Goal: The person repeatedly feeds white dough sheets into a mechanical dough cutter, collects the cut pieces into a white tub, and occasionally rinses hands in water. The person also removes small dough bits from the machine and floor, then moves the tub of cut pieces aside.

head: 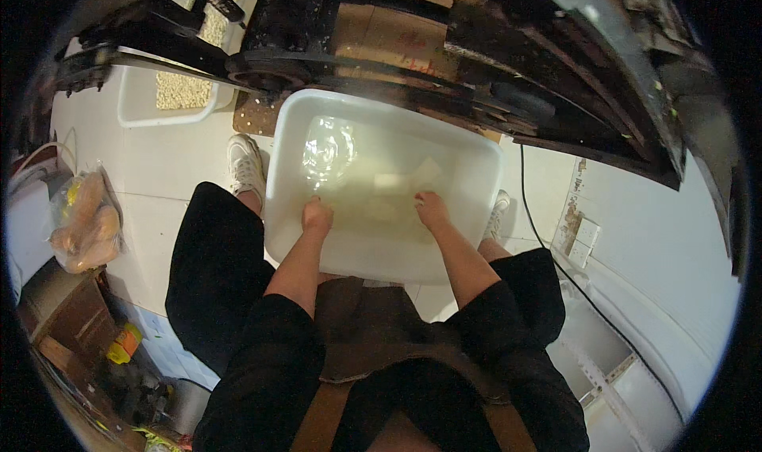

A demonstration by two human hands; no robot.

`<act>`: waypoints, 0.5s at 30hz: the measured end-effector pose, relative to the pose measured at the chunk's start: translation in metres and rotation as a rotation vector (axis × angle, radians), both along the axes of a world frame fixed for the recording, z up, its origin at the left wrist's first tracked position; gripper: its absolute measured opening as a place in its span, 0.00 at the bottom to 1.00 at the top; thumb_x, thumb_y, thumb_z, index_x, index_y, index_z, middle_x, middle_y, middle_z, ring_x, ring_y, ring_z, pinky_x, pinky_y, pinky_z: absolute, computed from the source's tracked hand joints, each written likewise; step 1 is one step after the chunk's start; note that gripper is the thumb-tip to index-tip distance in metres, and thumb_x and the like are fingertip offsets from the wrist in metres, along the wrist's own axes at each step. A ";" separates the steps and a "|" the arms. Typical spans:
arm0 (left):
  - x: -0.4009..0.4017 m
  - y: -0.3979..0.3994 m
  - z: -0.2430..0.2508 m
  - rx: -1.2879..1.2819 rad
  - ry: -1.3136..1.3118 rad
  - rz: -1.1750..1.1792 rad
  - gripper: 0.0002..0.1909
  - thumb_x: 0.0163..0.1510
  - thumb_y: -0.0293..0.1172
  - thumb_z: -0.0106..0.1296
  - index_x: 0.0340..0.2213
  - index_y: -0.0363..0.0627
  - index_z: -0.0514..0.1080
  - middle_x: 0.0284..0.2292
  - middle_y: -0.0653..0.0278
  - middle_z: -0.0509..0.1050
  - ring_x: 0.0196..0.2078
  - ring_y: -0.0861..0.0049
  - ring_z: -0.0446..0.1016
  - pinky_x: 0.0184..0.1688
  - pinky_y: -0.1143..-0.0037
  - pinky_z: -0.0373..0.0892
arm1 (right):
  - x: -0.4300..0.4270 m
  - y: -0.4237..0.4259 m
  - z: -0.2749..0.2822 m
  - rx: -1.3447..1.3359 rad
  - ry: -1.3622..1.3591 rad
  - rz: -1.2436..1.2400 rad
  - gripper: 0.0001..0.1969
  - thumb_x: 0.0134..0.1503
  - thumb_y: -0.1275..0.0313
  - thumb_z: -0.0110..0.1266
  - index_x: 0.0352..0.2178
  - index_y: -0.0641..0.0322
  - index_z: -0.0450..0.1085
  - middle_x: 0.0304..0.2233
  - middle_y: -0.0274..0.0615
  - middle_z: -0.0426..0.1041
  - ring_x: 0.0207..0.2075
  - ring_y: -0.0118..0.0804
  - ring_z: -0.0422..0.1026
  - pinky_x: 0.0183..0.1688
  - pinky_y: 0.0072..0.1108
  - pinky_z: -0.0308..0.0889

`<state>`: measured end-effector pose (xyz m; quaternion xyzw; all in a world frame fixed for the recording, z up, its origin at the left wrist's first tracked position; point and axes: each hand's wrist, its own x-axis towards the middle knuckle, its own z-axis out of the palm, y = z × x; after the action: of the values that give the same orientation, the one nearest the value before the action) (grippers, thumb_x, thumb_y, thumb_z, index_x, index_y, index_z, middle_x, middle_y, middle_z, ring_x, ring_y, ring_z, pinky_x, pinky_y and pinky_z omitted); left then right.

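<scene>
A large white plastic tub (pixel 275 172) sits between my feet, holding cloudy, yellowish water (pixel 381 160). My left hand (pixel 317 214) dips into the water at the tub's left side, its fingers curled and partly under the surface. On the right, my right hand (pixel 432 209) is also at the water, fingers bent inward. Whether either hand grips something below the surface is hidden. Pale, flat-sided pieces show dimly underwater: one piece (pixel 426 170) lies just beyond my right hand, and another (pixel 388 182) is between the hands.
Dark metal equipment (pixel 381 71) crosses low over the tub's far edge. A white bin (pixel 134 104) with pale chunks (pixel 183 91) stands at far left. A plastic bag of orange-brown roots or tubers (pixel 89 229) lies left. A black cable (pixel 530 208) runs down the right side.
</scene>
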<state>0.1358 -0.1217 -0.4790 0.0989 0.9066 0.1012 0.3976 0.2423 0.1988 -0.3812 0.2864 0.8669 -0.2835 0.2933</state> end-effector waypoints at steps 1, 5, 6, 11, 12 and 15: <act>0.008 0.006 0.002 0.016 0.033 0.067 0.22 0.49 0.35 0.53 0.45 0.41 0.65 0.40 0.47 0.72 0.45 0.53 0.72 0.45 0.63 0.69 | -0.015 0.000 -0.004 0.028 0.036 0.075 0.14 0.51 0.71 0.56 0.41 0.59 0.71 0.44 0.42 0.72 0.46 0.49 0.69 0.50 0.32 0.64; 0.038 0.024 0.016 0.053 0.163 0.290 0.19 0.47 0.32 0.55 0.41 0.39 0.65 0.38 0.46 0.72 0.42 0.52 0.72 0.43 0.62 0.70 | -0.059 -0.022 -0.025 0.103 0.053 0.273 0.18 0.50 0.70 0.58 0.43 0.62 0.68 0.50 0.45 0.66 0.51 0.48 0.66 0.54 0.32 0.61; 0.042 0.027 0.016 0.050 0.171 0.266 0.18 0.47 0.31 0.55 0.39 0.38 0.66 0.37 0.46 0.72 0.41 0.51 0.72 0.43 0.62 0.69 | -0.066 -0.027 -0.031 0.107 0.042 0.288 0.19 0.50 0.70 0.59 0.43 0.63 0.67 0.51 0.47 0.65 0.51 0.48 0.65 0.54 0.32 0.61; 0.049 0.043 0.015 -0.048 0.086 0.232 0.12 0.46 0.29 0.55 0.33 0.38 0.68 0.35 0.47 0.72 0.40 0.52 0.72 0.43 0.62 0.69 | -0.050 -0.056 -0.053 0.214 -0.153 0.151 0.16 0.50 0.68 0.57 0.39 0.65 0.67 0.41 0.50 0.71 0.47 0.48 0.68 0.50 0.34 0.64; 0.048 0.050 0.018 -0.073 0.055 0.290 0.12 0.47 0.30 0.55 0.33 0.39 0.68 0.34 0.47 0.73 0.39 0.52 0.73 0.42 0.62 0.69 | -0.044 -0.059 -0.057 0.197 -0.188 0.069 0.17 0.48 0.67 0.60 0.36 0.66 0.67 0.39 0.50 0.71 0.45 0.47 0.69 0.50 0.33 0.64; 0.045 0.070 0.033 0.027 -0.018 0.340 0.12 0.48 0.30 0.54 0.34 0.41 0.68 0.32 0.49 0.73 0.38 0.53 0.73 0.41 0.61 0.69 | -0.025 -0.065 -0.065 0.210 -0.137 0.161 0.15 0.48 0.67 0.59 0.35 0.64 0.68 0.34 0.49 0.72 0.41 0.48 0.71 0.45 0.34 0.66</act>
<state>0.1812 -0.0519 -0.4462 -0.0513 0.9053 0.1802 0.3813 0.2171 0.1342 -0.4467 0.2635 0.8900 -0.1468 0.3420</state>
